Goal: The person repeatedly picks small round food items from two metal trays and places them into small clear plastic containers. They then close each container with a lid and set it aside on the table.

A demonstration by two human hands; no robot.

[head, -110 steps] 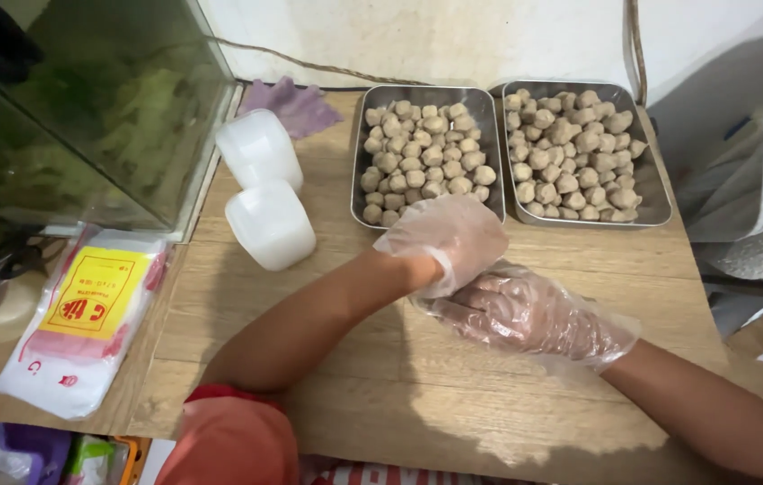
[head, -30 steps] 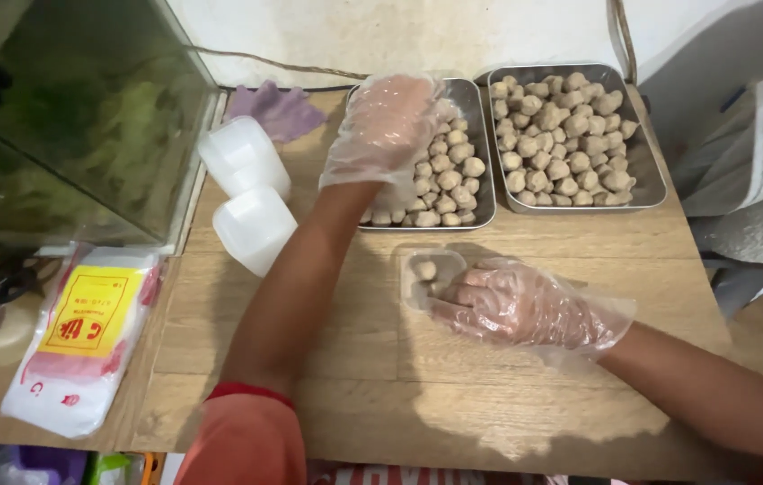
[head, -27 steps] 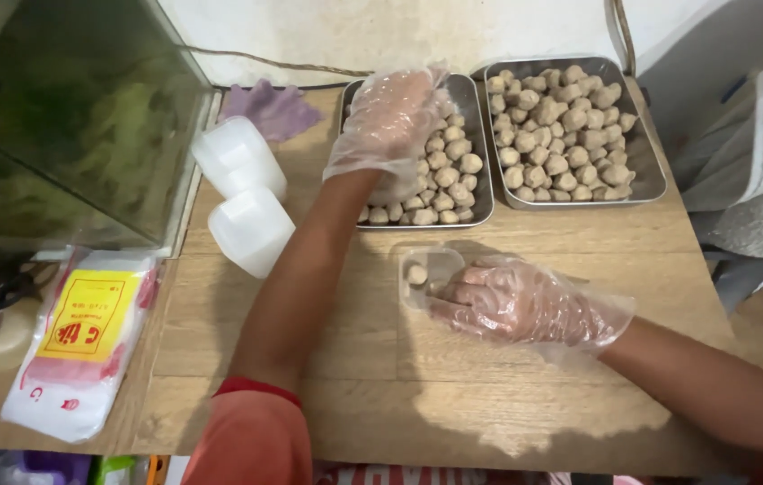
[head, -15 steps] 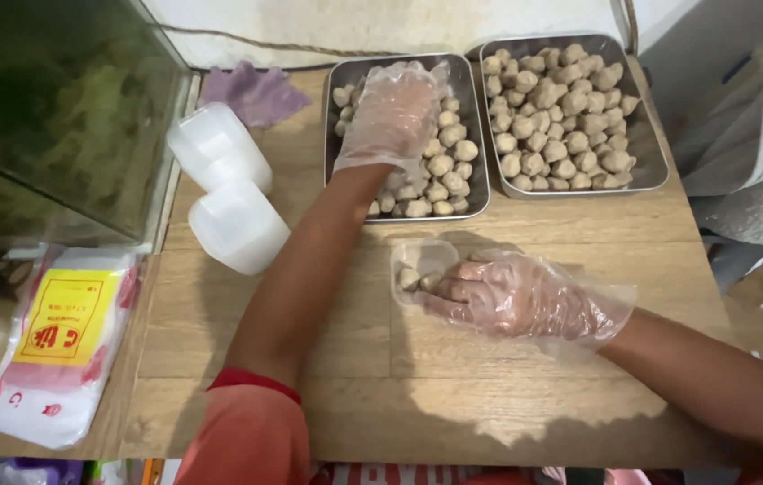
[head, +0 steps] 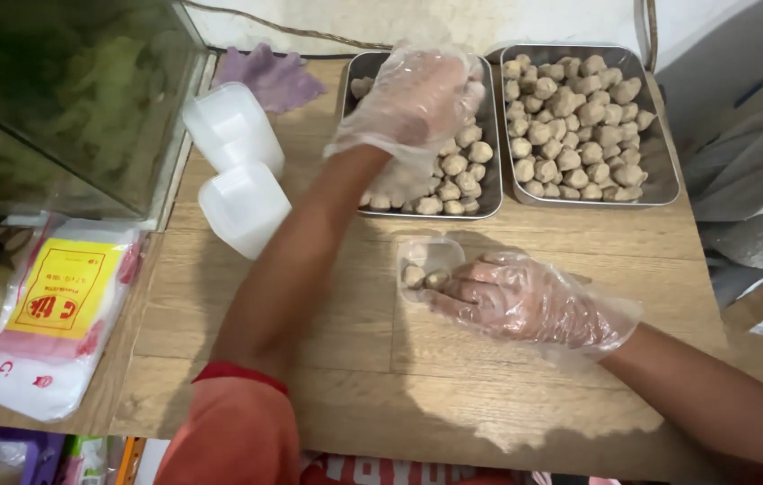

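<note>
Now we look down at our left hand (head: 417,94), in a thin see-through glove, near the top middle of the frame. It hangs over the left metal tray (head: 359,72) with its fingers curled loosely down toward the brown balls (head: 462,166). We cannot tell if it is pinching a ball, because the glove hides the fingertips. That arm is stretched long, from the red sleeve (head: 233,422) at the bottom up to the tray.

Our right hand (head: 525,296) is also gloved. It lies low on the wooden table (head: 309,269), right of the middle, fingers spread a little and touching the small clear cup (head: 429,265). Two balls sit inside that cup. The cup lies straight below the left tray, between our two hands, and the right hand is the nearer one.

Farther out, a second tray (head: 664,171) full of balls sits at the upper right. White tubs (head: 238,171) stand at the upper left, beside a glass tank (head: 67,99). A pack of bags (head: 49,314) lies at the left edge, and a purple cloth (head: 269,76) is up top.
</note>
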